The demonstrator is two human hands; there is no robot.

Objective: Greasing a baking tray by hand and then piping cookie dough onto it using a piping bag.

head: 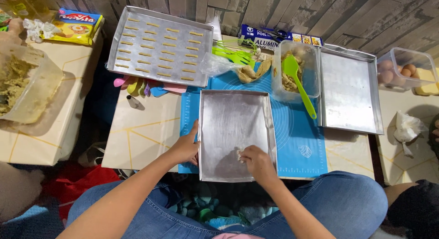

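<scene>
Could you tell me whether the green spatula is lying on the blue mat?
No, the green spatula stands in the clear plastic container, its handle leaning over the rim.

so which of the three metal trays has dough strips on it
The far-left tray, propped behind the table; rows of small dough strips cover it. The other two trays are bare.

A yellow-and-blue flat packet [75, 26] lies far left; a long blue foil box [279, 36] lies at the back.
</scene>
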